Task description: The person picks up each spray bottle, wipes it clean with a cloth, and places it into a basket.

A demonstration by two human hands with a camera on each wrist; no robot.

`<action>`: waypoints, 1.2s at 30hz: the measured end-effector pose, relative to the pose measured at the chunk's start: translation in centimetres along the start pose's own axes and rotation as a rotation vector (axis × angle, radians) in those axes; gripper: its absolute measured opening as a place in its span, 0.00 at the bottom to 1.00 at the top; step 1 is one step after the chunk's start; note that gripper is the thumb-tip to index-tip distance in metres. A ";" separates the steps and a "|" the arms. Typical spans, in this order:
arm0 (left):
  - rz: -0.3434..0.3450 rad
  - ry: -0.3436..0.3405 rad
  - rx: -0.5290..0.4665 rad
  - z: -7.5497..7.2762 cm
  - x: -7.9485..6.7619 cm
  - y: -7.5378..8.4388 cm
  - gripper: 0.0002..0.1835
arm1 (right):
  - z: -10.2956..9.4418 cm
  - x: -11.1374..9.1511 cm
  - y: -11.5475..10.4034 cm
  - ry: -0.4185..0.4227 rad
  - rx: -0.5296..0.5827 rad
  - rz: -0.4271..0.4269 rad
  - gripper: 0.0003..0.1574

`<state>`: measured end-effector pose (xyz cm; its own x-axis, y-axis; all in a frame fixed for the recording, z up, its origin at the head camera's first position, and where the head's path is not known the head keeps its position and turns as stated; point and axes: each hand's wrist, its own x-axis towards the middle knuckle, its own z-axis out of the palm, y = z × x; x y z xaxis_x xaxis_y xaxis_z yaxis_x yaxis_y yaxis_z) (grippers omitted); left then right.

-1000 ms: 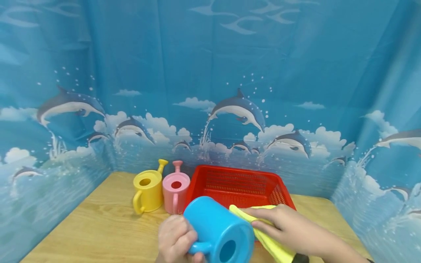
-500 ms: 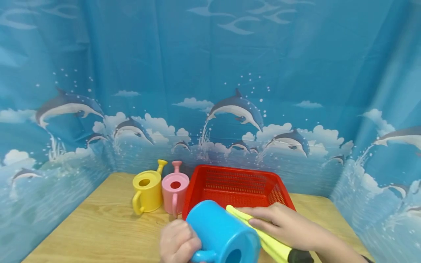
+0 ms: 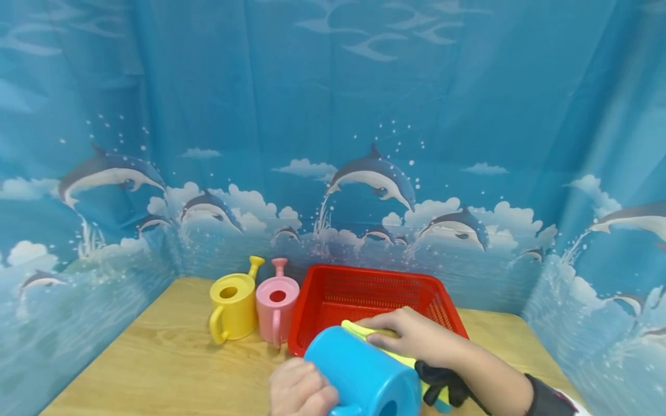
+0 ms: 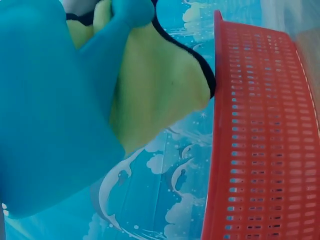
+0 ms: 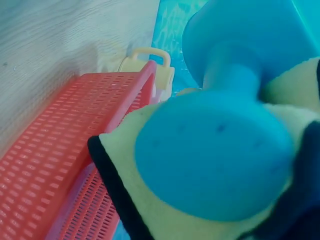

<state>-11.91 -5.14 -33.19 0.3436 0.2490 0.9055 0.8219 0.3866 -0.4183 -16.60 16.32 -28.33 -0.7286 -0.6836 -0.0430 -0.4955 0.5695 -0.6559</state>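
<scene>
My left hand point(image 3: 302, 390) grips the handle of a blue watering can point(image 3: 359, 361), which is tilted on its side with its top opening toward me. Against the can's upper right side, my right hand point(image 3: 411, 335) holds a yellow cloth point(image 3: 355, 328) with black edging, its fingers laid along the cloth. The left wrist view shows the cloth point(image 4: 160, 85) spread behind the can's spout point(image 4: 107, 55). In the right wrist view, the round sprinkler head point(image 5: 215, 155) of the spout lies in front of the cloth. Neither hand shows in the wrist views.
Behind the can sits a red perforated basket point(image 3: 374, 270) on the wooden table point(image 3: 156, 346). A yellow watering can point(image 3: 241, 315) and a pink one point(image 3: 267, 320) stand upright to its left. A dolphin-print curtain point(image 3: 333, 115) encloses the back and sides.
My right hand and the cloth have slid left along the can's side, and more forearm shows. My left hand and the can have shifted slightly right and lower.
</scene>
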 end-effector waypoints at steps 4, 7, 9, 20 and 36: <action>0.009 0.008 -0.010 0.2 -0.4 -0.3 0.15 | 0.2 -0.4 0.1 0.026 0.000 0.012 0.22; 0.029 0.035 -0.018 0.5 -0.5 -0.8 0.16 | 0.3 -1.1 0.3 0.049 -0.017 0.011 0.22; 0.038 0.068 -0.024 0.8 -0.5 -1.1 0.17 | 0.3 -1.6 0.4 0.065 -0.027 0.006 0.22; 0.035 0.183 0.004 1.9 -0.7 -1.6 0.20 | -0.3 -3.7 0.0 0.145 -0.047 -0.019 0.18; -0.106 0.313 0.143 2.1 0.2 -1.7 0.23 | -2.3 -6.3 1.6 0.191 0.248 -0.271 0.19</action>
<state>-14.17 -3.85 -32.47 0.4004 -0.0752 0.9133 0.7966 0.5212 -0.3063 -13.91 22.58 -27.43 -0.6736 -0.6832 0.2820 -0.5700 0.2372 -0.7867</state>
